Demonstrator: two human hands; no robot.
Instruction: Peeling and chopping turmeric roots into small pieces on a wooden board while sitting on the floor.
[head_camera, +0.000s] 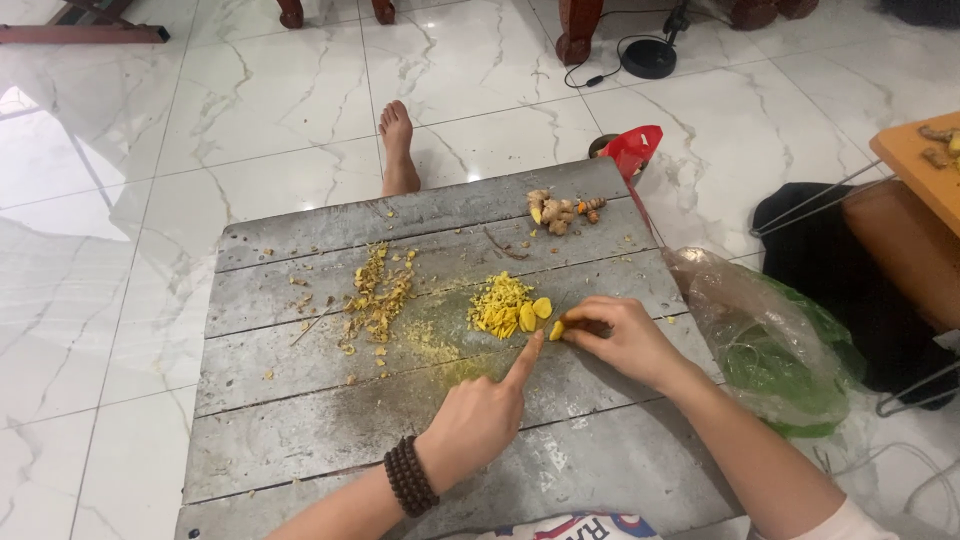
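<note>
Between the two hands sits a small yellow root piece (556, 330). The right hand (620, 335) pinches it so it stays put, while the left hand (480, 415) is curled with one finger pointing at it, holding nothing. Just past the fingers lies a pile of yellow slices (505, 305).

Your hands can slide freely over the bare near part of the grey board (330, 440). Farther out, the yellow slices (505, 305), the peel scraps (378, 295) and the root pieces (560, 210) block the way.
</note>
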